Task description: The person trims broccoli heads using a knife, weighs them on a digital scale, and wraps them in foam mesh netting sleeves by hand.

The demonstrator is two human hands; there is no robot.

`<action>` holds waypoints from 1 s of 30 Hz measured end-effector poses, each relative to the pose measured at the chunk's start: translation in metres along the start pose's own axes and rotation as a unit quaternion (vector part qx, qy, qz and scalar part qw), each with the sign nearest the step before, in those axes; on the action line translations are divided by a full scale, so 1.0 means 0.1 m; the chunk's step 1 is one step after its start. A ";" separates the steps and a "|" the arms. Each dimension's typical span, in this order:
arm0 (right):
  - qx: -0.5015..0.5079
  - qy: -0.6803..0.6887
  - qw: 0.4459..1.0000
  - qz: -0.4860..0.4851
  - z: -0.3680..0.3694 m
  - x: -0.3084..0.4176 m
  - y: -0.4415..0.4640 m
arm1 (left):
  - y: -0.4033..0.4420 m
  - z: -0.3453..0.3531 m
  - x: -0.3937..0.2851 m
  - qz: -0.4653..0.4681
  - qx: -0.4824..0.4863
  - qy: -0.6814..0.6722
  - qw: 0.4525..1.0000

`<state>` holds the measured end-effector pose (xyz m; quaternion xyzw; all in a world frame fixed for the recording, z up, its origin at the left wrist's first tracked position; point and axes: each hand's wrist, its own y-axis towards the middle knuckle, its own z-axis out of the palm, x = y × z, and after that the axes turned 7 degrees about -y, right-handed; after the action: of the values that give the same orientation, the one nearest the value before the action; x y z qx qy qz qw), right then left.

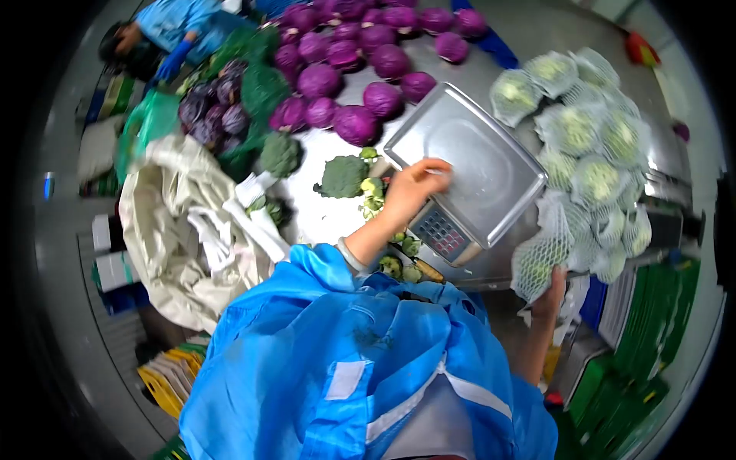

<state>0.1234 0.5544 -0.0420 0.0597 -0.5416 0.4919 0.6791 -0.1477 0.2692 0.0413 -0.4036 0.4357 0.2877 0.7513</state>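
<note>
My left hand (423, 182) hovers over the near left part of the weighing scale's metal pan (479, 157), holding nothing, fingers loosely bent and apart. Below that pan is the scale's keypad (441, 231). On the right, my right hand (549, 294) grips the lower end of a green vegetable in a white foam net (540, 253); part of the fingers is hidden. Several more netted green heads (594, 138) are piled beside and beyond it. A broccoli head (343, 176) lies left of the scale, with small broccoli pieces (373, 193) near my left wrist.
Purple cabbages (356, 124) cover the far table. Dark cabbages sit in a green net bag (264, 88) at the left. A large cream sack (165, 222) stands nearer, with white foam nets on it. Green crates (655, 322) stand at right. A co-worker's blue-gloved hand (175, 61) shows far left.
</note>
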 end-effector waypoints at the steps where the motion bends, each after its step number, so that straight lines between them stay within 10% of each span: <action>1: -0.084 -0.130 0.988 -0.017 -0.04 0.09 0.08 | 0.08 -0.36 0.08 0.060 -0.081 0.058 0.993; 5: -0.041 -0.703 0.687 -0.178 -0.25 -0.11 0.43 | 0.11 -1.71 0.22 0.171 -0.221 0.453 0.846; 8: -0.058 -0.770 0.625 -0.111 0.32 -0.05 0.41 | 0.00 -2.16 0.55 0.015 -0.097 0.617 0.781; 12: -0.080 -0.767 0.565 -0.293 1.19 0.17 0.28 | -0.01 -2.34 0.48 0.070 -0.213 0.430 0.874; 14: 0.012 -0.659 0.699 -0.279 1.66 0.13 0.22 | -0.16 -2.22 0.14 -0.067 -0.261 -0.002 0.963; 17: 0.189 -0.521 0.804 -0.217 2.58 -0.09 -0.05 | -0.38 -1.89 -0.09 0.080 -0.175 0.034 0.981; 22: 0.201 -0.616 0.639 -0.414 3.47 -0.43 -0.12 | -0.57 -0.96 -0.12 0.208 -0.072 0.281 0.934; 26: 0.198 -0.311 0.911 -0.187 2.92 -0.52 0.43 | -0.88 -1.31 -0.30 0.116 0.042 -0.041 0.991; 28: 0.159 -0.267 0.936 -0.166 2.58 -0.69 0.75 | -0.99 -2.06 -0.13 0.294 -0.168 0.238 0.911; 30: 0.127 -0.338 0.910 -0.206 2.29 -0.79 1.02 | -1.26 -2.93 -0.04 0.269 -0.401 0.417 0.770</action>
<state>-0.1003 0.4179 -0.0581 0.4184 -0.6471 0.3559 0.5288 -0.1750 -0.0463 0.0034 -0.6145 0.6424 0.4301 0.1574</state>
